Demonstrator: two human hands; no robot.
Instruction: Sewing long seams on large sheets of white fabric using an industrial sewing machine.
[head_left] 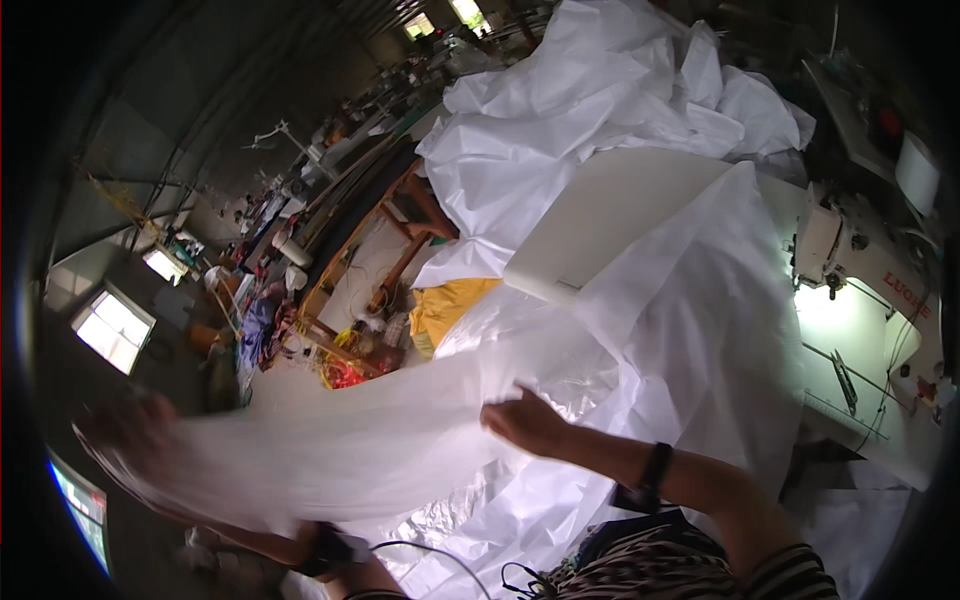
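A large, thin white sheet (340, 455) with a slight sheen stretches between my two hands in the air. At the far left my left hand (135, 435), smeared by motion, grips the sheet's end. My right hand (525, 420) is closed in a fist on the sheet's edge near the middle of the view; its fingertips are partly hidden. More of the crumpled white material (690, 330) spreads in front of me and up over a pale board (625, 215). Silvery, shiny material (440, 520) shows beneath the stretched part.
On the right stands a white sewing machine (865, 270) with its lamp lit, and thread snips (845, 380) lie on its bed. A thread cone (916, 175) is behind it. Yellow cloth (450, 310), a wooden frame (410, 230) and cluttered tables lie to the left.
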